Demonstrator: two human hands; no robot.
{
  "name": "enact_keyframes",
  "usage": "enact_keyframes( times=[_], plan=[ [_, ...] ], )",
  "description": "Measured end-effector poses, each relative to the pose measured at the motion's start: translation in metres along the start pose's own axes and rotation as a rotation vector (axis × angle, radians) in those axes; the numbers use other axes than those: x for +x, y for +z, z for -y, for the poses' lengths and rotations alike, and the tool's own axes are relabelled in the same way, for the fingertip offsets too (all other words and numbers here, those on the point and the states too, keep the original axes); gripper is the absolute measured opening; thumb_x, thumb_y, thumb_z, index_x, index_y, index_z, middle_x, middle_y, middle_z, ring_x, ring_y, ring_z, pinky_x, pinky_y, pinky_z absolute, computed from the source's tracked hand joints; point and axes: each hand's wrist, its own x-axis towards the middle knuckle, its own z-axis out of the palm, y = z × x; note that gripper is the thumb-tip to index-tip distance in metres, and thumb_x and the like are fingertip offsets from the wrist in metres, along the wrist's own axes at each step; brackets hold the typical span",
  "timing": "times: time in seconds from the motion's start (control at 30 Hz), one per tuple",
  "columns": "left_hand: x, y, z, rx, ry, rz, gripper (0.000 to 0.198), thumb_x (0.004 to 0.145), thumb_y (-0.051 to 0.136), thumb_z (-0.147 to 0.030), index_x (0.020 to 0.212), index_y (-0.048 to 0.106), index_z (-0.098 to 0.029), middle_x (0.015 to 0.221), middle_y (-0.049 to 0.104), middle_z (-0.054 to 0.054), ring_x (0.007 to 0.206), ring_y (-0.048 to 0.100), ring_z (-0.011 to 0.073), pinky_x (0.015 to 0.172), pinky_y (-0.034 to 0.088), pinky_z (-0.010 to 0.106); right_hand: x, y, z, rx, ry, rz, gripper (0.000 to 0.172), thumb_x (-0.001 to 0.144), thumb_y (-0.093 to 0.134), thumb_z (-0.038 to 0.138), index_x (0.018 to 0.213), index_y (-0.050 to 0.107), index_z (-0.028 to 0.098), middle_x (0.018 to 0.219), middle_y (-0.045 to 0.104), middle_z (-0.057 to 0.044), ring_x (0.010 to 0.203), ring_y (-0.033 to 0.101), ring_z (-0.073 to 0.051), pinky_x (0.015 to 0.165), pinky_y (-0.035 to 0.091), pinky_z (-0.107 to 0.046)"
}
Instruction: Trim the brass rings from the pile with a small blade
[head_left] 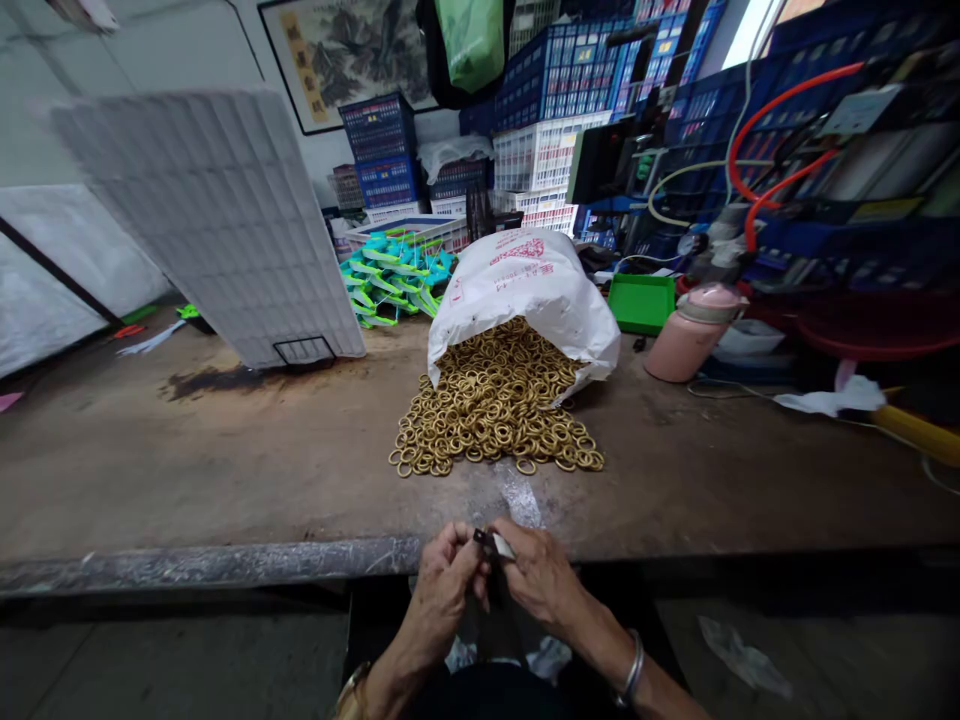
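My left hand [444, 585] and my right hand [541, 572] meet just below the front edge of the workbench [225, 460]. Both are closed in a pinch on a small dark and silver object [491, 543] held between their fingertips; I cannot make out what it is. A little beyond them on the bench lies a heap of brass rings [495, 410], spilling from the mouth of a white sack [525, 285] with red print that lies on its side.
A white grid panel [217, 220] leans at the left. Turquoise plastic parts [394, 275] are piled behind it. A pink flask [694, 335] and a green tray [641, 302] stand right of the sack. Blue and white crates [555, 110] and red hoses [787, 150] fill the back.
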Motion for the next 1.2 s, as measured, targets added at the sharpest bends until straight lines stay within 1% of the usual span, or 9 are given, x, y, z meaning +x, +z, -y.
enact_keyframes(
  times=[0.27, 0.47, 0.67, 0.77, 0.87, 0.97, 1.03, 1.1, 1.2],
  plan=[
    [-0.004, 0.0, -0.004, -0.001, -0.011, -0.041, 0.031, 0.07, 0.057, -0.044, 0.071, 0.045, -0.016, 0.051, 0.046, -0.006, 0.036, 0.037, 0.0036, 0.039, 0.037, 0.018, 0.001, 0.005, 0.004, -0.217, 0.046, 0.04, 0.025, 0.067, 0.034, 0.006, 0.082, 0.049, 0.019, 0.07, 0.061, -0.002, 0.062, 0.055, -0.014, 0.054, 0.028, -0.022],
    [-0.017, 0.004, -0.01, -0.186, -0.047, 0.129, 0.024, 0.073, 0.057, -0.038, 0.072, 0.048, -0.016, 0.054, 0.05, -0.005, 0.039, 0.042, 0.005, 0.043, 0.042, 0.021, 0.015, -0.018, -0.02, -0.413, 0.199, -0.101, 0.021, 0.071, 0.037, 0.007, 0.083, 0.05, 0.018, 0.068, 0.061, -0.003, 0.059, 0.053, -0.014, 0.052, 0.024, -0.025],
    [-0.01, 0.004, -0.004, -0.328, -0.167, 0.08, 0.023, 0.069, 0.062, -0.033, 0.068, 0.051, -0.013, 0.08, 0.06, 0.007, 0.06, 0.056, 0.0117, 0.048, 0.044, 0.022, 0.032, -0.041, -0.034, -0.508, 0.29, -0.245, 0.013, 0.079, 0.041, 0.018, 0.089, 0.05, 0.02, 0.081, 0.062, -0.004, 0.068, 0.055, -0.015, 0.055, 0.025, -0.025],
    [-0.007, 0.004, -0.003, -0.399, -0.189, 0.064, 0.022, 0.068, 0.063, -0.03, 0.066, 0.049, -0.013, 0.074, 0.06, 0.007, 0.057, 0.056, 0.0119, 0.045, 0.043, 0.021, 0.038, -0.039, -0.038, -0.547, 0.282, -0.223, 0.013, 0.081, 0.042, 0.021, 0.092, 0.049, 0.021, 0.084, 0.061, -0.003, 0.072, 0.056, -0.015, 0.056, 0.026, -0.024],
    [-0.004, 0.003, -0.005, -0.469, -0.211, 0.095, 0.019, 0.068, 0.062, -0.029, 0.075, 0.051, -0.015, 0.067, 0.059, 0.003, 0.051, 0.054, 0.011, 0.042, 0.041, 0.02, 0.042, -0.034, -0.038, -0.583, 0.284, -0.207, 0.015, 0.082, 0.039, 0.017, 0.092, 0.049, 0.021, 0.086, 0.06, -0.003, 0.074, 0.056, -0.015, 0.057, 0.026, -0.024],
    [0.0, -0.001, -0.004, -0.54, -0.234, 0.14, 0.021, 0.068, 0.061, -0.031, 0.08, 0.055, -0.015, 0.063, 0.057, 0.002, 0.048, 0.052, 0.0103, 0.04, 0.039, 0.02, 0.043, -0.031, -0.038, -0.604, 0.31, -0.212, 0.02, 0.082, 0.035, 0.012, 0.092, 0.05, 0.021, 0.087, 0.06, -0.004, 0.072, 0.056, -0.015, 0.057, 0.027, -0.025],
    [0.004, -0.004, 0.0, -0.6, -0.273, 0.147, 0.022, 0.068, 0.06, -0.035, 0.068, 0.055, -0.013, 0.062, 0.056, 0.002, 0.049, 0.051, 0.0096, 0.04, 0.039, 0.02, 0.043, -0.03, -0.039, -0.602, 0.313, -0.21, 0.022, 0.08, 0.034, 0.009, 0.091, 0.05, 0.02, 0.087, 0.061, -0.005, 0.071, 0.056, -0.015, 0.057, 0.027, -0.025],
    [0.008, -0.006, 0.005, -0.632, -0.319, 0.123, 0.028, 0.069, 0.059, -0.036, 0.057, 0.05, -0.013, 0.064, 0.056, 0.003, 0.051, 0.052, 0.0091, 0.043, 0.039, 0.02, 0.042, -0.03, -0.04, -0.561, 0.301, -0.205, 0.022, 0.079, 0.035, 0.007, 0.089, 0.05, 0.019, 0.086, 0.061, -0.005, 0.071, 0.055, -0.014, 0.057, 0.027, -0.025],
    [0.015, -0.008, 0.009, -0.542, -0.281, 0.043, 0.027, 0.07, 0.059, -0.036, 0.06, 0.049, -0.013, 0.066, 0.056, 0.003, 0.054, 0.052, 0.009, 0.043, 0.038, 0.019, 0.041, -0.029, -0.038, -0.376, 0.265, -0.187, 0.014, 0.078, 0.038, 0.012, 0.081, 0.051, 0.018, 0.075, 0.059, -0.003, 0.066, 0.052, -0.013, 0.056, 0.027, -0.023]
  ],
)
